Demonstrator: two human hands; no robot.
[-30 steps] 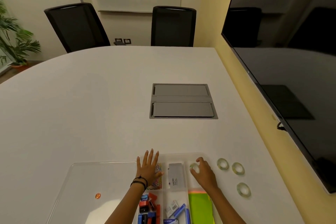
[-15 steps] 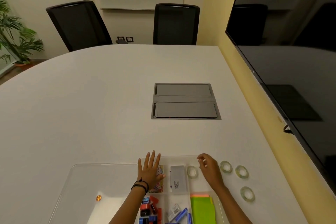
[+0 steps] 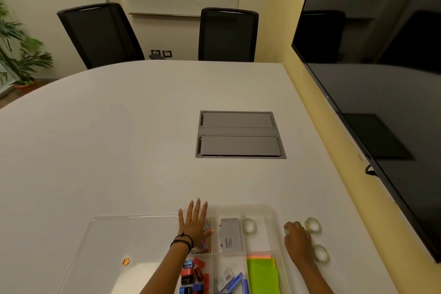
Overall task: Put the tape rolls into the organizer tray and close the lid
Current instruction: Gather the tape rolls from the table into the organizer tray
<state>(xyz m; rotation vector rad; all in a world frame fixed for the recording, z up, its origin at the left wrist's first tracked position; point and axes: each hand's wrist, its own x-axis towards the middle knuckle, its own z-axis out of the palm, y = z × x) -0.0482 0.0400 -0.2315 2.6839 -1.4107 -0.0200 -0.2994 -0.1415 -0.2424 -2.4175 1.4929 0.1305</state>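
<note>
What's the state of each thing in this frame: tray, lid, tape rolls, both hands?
organizer tray: open, lid off
lid: flat on the table, left of the tray
tape roll in tray: lying flat in the far right compartment
far tape roll: on the table, outside the tray
near tape roll: on the table, outside the tray
left hand: flat on the tray's left edge, fingers spread
right hand: on a third table roll; grip unclear

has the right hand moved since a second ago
Yes. The right hand left the organizer tray and went rightward onto the table, to a tape roll.
</note>
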